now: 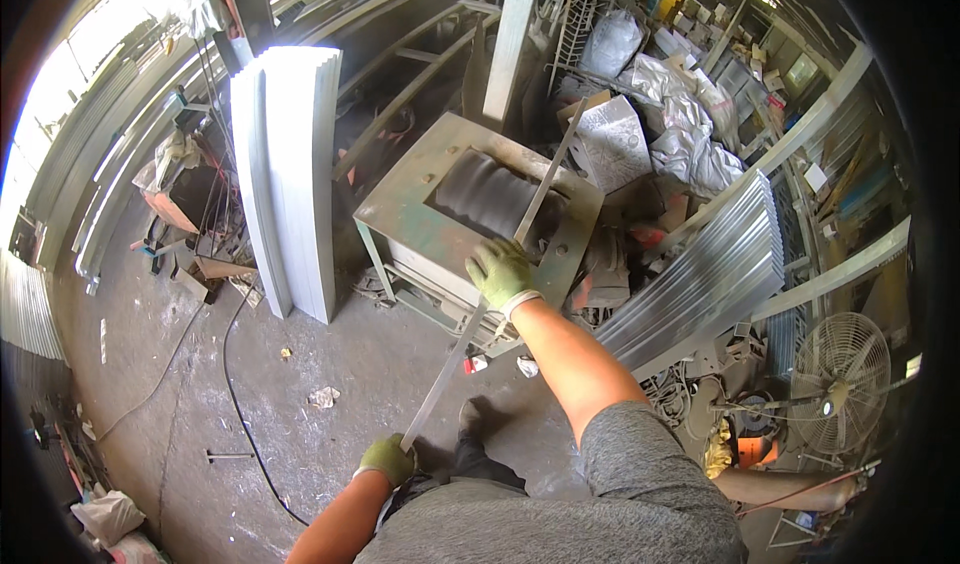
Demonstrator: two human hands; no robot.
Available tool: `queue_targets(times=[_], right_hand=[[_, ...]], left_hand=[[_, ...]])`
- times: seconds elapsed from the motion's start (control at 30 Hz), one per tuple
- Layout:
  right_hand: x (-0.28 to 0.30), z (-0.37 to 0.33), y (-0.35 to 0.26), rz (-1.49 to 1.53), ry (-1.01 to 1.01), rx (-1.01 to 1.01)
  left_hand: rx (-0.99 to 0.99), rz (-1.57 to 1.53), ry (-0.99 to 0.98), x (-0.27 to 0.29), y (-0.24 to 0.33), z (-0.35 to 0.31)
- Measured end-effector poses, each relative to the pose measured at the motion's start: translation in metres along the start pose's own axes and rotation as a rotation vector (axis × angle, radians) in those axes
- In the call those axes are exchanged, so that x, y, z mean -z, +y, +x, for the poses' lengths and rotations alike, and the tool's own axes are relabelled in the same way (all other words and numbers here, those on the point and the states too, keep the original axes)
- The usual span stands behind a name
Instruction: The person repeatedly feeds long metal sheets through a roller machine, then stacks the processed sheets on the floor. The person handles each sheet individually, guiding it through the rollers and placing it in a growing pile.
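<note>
A long, narrow metal strip (440,386) slants from my waist up across a worn metal machine (403,196). My left hand (388,459), in a yellow-green glove, is closed around its near end. Over the machine's near edge my right hand (502,274), gloved alike, lies on top of the strip with its fingers stretched out and slightly apart. Past that hand the strip crosses a dark ribbed roller (490,192) set in an opening of the machine's top. The strip's far end points up beyond the machine. My right palm hides part of the strip.
A bundle of pale metal strips (300,179) stands upright left of the machine. Another stack of metal strips (700,274) leans at the right, near a standing fan (835,389). A black cable (228,369) runs over the floor. Silvery sacks (685,129) lie piled behind.
</note>
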State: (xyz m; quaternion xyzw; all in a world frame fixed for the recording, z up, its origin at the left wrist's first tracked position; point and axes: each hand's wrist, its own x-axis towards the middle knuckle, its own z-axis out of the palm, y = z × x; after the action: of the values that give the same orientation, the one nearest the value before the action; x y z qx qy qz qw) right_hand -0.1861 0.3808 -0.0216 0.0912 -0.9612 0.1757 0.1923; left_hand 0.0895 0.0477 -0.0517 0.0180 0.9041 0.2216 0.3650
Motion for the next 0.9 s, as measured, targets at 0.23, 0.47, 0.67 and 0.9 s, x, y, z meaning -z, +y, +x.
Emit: queue_targets(times=[0.23,0.47,0.67,0.9], right_hand=[[-0.012,-0.062,-0.054,-0.064,-0.092,0.099],[-0.024,-0.107,-0.118,-0.069,-0.117,0.067],[-0.035,-0.152,-0.184,-0.053,-0.253,-0.013],[-0.047,-0.215,-0.255,-0.008,-0.381,0.13]], left_hand=[[0.018,-0.085,0.004,-0.029,-0.068,-0.044],[0.036,-0.079,-0.026,-0.047,-0.144,-0.084],[0.007,-0.091,0.073,-0.075,-0.23,-0.12],[0.076,-0.328,-0.028,-0.109,-0.338,-0.165]])
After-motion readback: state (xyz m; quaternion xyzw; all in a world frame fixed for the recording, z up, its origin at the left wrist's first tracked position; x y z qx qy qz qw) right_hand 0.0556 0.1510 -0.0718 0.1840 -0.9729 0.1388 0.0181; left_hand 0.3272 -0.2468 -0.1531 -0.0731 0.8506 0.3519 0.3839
